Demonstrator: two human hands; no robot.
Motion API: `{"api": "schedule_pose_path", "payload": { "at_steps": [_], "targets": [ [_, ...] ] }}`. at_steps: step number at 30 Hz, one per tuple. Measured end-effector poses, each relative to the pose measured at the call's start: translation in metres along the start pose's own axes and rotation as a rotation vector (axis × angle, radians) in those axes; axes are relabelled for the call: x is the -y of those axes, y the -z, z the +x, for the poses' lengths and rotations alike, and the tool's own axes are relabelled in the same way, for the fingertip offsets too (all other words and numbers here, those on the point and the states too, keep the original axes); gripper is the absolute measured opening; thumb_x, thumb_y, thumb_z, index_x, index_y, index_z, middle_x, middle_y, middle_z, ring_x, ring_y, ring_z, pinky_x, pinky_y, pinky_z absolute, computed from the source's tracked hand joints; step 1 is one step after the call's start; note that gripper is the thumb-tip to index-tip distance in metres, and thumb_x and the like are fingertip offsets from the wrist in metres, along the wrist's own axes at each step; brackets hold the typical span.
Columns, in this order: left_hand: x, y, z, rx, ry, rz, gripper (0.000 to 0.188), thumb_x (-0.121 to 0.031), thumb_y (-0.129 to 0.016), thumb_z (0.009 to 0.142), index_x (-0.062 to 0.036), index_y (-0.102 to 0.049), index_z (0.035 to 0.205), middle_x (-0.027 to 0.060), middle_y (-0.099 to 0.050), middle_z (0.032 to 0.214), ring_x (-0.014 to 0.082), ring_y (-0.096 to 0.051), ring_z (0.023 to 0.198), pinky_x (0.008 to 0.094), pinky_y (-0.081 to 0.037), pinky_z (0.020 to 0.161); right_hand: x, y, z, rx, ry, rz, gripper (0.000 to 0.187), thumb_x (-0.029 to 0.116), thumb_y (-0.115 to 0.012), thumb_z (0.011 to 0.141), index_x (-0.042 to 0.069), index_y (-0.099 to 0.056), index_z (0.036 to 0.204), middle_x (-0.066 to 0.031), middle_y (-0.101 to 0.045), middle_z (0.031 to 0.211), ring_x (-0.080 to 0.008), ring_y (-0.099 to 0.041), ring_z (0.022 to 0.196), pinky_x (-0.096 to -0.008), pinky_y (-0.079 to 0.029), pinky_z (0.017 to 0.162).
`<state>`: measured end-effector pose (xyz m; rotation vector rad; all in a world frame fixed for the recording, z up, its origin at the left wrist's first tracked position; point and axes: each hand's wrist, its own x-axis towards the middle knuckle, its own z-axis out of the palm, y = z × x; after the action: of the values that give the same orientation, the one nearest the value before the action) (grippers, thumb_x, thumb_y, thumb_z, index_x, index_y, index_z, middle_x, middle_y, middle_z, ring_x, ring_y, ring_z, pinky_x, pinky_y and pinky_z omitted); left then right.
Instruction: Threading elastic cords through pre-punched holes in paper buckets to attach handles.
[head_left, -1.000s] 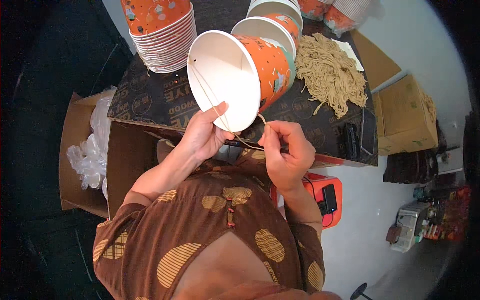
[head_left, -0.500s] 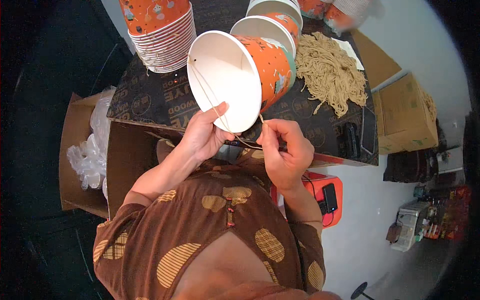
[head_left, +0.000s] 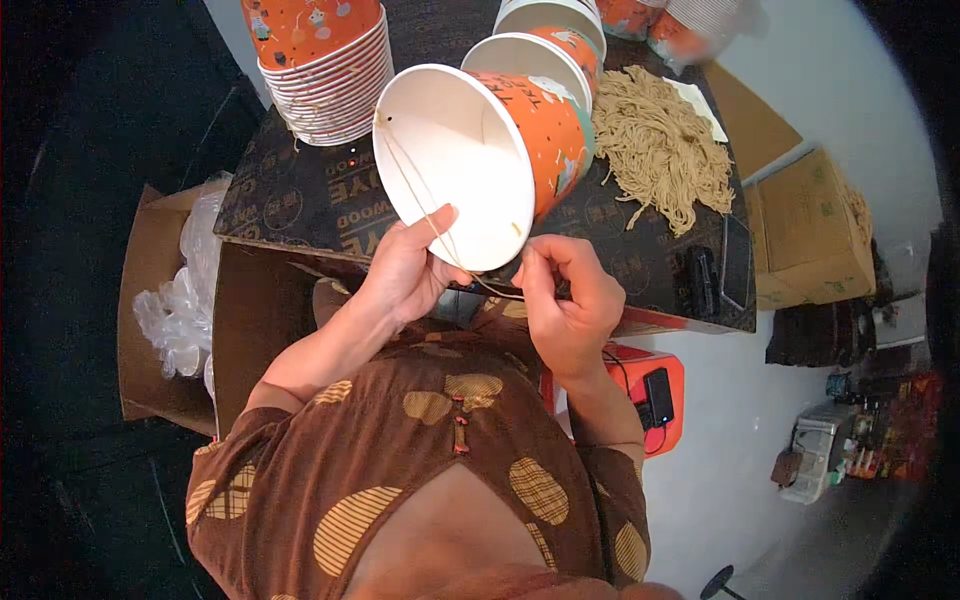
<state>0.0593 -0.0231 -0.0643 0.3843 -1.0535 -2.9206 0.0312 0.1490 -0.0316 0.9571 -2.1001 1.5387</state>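
My left hand (head_left: 410, 270) grips the rim of an orange paper bucket (head_left: 480, 150) with a white inside, tilted so its mouth faces me. A thin tan cord (head_left: 415, 200) runs across the inside from a small hole near the rim. My right hand (head_left: 565, 295) pinches the cord's end just below the bucket's lower rim. Both hands are over the near edge of a dark board table (head_left: 300, 200).
A tall stack of orange buckets (head_left: 320, 60) stands at the table's far left, more buckets (head_left: 550, 30) behind the held one. A heap of tan cords (head_left: 660, 150) lies at right. A cardboard box with clear plastic (head_left: 180, 310) sits left; an orange stool (head_left: 650, 400) right.
My right hand has shifted slightly up toward the bucket's rim with the cord. The bucket stays tilted the same way in my left hand.
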Motion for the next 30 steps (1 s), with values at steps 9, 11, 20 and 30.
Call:
{"api": "schedule_pose_path", "payload": {
  "at_steps": [9, 11, 20, 30],
  "targets": [
    [0.004, -0.008, 0.001, -0.127, -0.294, 0.203, 0.036, -0.020, -0.048, 0.098, 0.0092, -0.046, 0.120, 0.0195, -0.064, 0.098, 0.0237, -0.068, 0.072, 0.0290, -0.058, 0.047, -0.010, -0.011, -0.003, -0.086, -0.162, 0.067, 0.009, 0.001, -0.064, 0.085, -0.001, -0.059, 0.093, -0.0068, -0.062, 0.068, -0.0115, -0.061, 0.057, -0.0266, -0.048, 0.054],
    [0.007, -0.007, 0.003, -0.116, -0.316, 0.198, 0.035, -0.019, -0.047, 0.098, 0.0094, -0.047, 0.119, 0.0197, -0.064, 0.098, 0.0237, -0.068, 0.071, 0.0288, -0.058, 0.047, -0.010, -0.014, -0.004, -0.104, -0.184, 0.054, 0.009, 0.002, -0.065, 0.085, -0.001, -0.059, 0.091, -0.0061, -0.061, 0.067, -0.0104, -0.060, 0.056, -0.0262, -0.047, 0.053],
    [0.011, 0.005, 0.007, -0.044, -0.171, 0.174, 0.036, -0.021, -0.047, 0.099, 0.0102, -0.047, 0.117, 0.0202, -0.065, 0.091, 0.0246, -0.067, 0.065, 0.0282, -0.058, 0.049, -0.046, -0.029, 0.001, -0.234, -0.304, 0.017, 0.013, 0.008, -0.067, 0.085, 0.000, -0.059, 0.079, -0.0029, -0.057, 0.060, -0.0052, -0.049, 0.052, -0.0245, -0.041, 0.049],
    [0.000, 0.007, -0.013, 0.260, 0.388, 0.167, 0.043, -0.031, -0.062, 0.091, 0.0120, -0.065, 0.086, 0.0238, -0.065, 0.096, 0.0269, -0.069, 0.082, 0.0360, -0.061, 0.063, -0.079, -0.035, 0.005, -0.239, -0.464, -0.131, 0.018, 0.014, -0.066, 0.083, 0.000, -0.058, 0.075, -0.0077, -0.056, 0.059, -0.0146, -0.052, 0.052, -0.0321, -0.043, 0.052]
  ]
}}
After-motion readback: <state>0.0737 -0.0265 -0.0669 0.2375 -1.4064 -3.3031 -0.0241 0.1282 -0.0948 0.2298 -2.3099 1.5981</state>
